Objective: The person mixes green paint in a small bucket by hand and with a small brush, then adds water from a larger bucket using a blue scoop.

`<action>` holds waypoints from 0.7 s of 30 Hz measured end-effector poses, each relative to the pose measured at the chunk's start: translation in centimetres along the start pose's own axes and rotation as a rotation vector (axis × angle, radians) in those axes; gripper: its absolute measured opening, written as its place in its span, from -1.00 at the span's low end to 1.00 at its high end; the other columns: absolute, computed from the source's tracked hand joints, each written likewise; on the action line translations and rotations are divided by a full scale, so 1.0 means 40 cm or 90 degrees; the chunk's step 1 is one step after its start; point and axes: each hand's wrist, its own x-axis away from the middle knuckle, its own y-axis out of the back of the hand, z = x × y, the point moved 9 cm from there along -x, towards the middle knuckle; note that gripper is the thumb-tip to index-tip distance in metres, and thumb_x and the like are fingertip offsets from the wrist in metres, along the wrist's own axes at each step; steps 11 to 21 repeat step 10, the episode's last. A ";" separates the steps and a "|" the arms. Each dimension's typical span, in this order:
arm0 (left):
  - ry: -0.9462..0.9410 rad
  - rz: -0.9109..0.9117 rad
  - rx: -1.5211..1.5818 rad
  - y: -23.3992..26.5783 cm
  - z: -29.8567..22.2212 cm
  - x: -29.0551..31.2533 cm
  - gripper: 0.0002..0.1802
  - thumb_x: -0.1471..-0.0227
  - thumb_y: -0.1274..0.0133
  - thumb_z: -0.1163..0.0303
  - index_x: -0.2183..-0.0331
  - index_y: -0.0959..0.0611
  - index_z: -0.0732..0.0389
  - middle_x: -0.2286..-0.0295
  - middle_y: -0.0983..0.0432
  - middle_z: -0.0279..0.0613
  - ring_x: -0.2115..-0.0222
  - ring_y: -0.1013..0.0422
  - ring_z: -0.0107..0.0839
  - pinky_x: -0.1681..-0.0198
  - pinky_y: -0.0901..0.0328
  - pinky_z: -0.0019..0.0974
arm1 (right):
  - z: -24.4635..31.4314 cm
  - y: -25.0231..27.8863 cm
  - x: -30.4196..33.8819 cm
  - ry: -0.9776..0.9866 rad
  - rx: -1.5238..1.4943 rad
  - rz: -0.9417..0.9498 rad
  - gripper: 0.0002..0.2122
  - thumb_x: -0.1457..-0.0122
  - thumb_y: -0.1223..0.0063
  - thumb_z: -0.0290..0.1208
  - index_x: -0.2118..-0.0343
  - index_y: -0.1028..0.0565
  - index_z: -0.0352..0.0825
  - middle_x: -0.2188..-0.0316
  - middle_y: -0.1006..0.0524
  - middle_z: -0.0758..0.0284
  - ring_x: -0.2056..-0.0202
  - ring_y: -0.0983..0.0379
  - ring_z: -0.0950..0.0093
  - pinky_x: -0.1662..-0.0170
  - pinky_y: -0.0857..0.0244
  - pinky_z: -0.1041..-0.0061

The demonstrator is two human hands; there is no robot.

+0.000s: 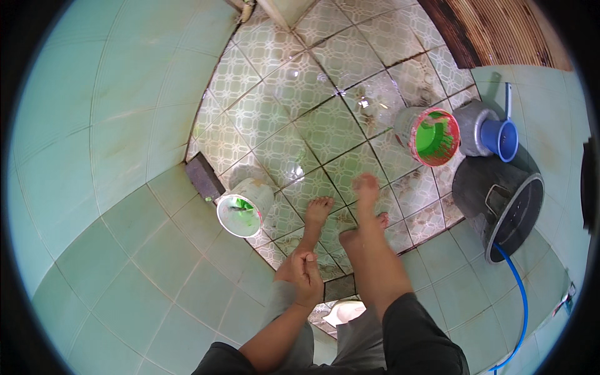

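In front of my body my left hand [307, 275] is curled closed over my left knee; whatever it may hold is hidden. My right arm stretches forward over the tiled floor [294, 147], and my right hand [367, 186] is smeared by motion, so its fingers cannot be made out. To the right of that hand stands a pale bucket [409, 125] with a red-stained rim and green inside. A smaller white bucket [264, 194], with green inside and a thin dark item in it, stands left of my feet.
A blue dipper [500, 139] rests by a grey pot [470, 119] at the right wall. Below them, a large black tub [472, 187] has a blue hose [524, 300] over its rim. A dark block [204, 177] lies at the left wall. Water glistens on the floor.
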 end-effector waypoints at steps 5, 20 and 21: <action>0.041 0.003 -0.022 0.009 0.049 0.025 -0.88 -0.32 0.19 0.45 0.27 -0.42 0.26 0.37 -0.34 -0.29 0.40 -0.24 -0.58 0.28 -0.21 -0.47 | 0.282 0.350 -0.200 0.006 -0.221 -0.293 -0.60 -0.35 0.14 -0.11 -0.02 -0.36 -0.37 0.22 -0.51 0.26 0.38 -0.57 0.39 0.44 -0.37 0.49; 0.091 0.088 0.014 -0.025 0.046 0.014 -0.85 -0.32 0.15 0.37 0.21 -0.41 0.25 0.30 -0.36 -0.16 0.31 -0.28 -0.44 0.18 -0.21 -0.42 | 0.280 0.463 -0.309 -0.023 -0.015 -0.172 -0.51 -0.28 -0.07 -0.14 -0.15 -0.33 -0.34 0.16 -0.56 0.35 0.33 -0.60 0.43 0.38 -0.39 0.48; 0.091 0.088 0.014 -0.025 0.046 0.014 -0.85 -0.32 0.15 0.37 0.21 -0.41 0.25 0.30 -0.36 -0.16 0.31 -0.28 -0.44 0.18 -0.21 -0.42 | 0.280 0.463 -0.309 -0.023 -0.015 -0.172 -0.51 -0.28 -0.07 -0.14 -0.15 -0.33 -0.34 0.16 -0.56 0.35 0.33 -0.60 0.43 0.38 -0.39 0.48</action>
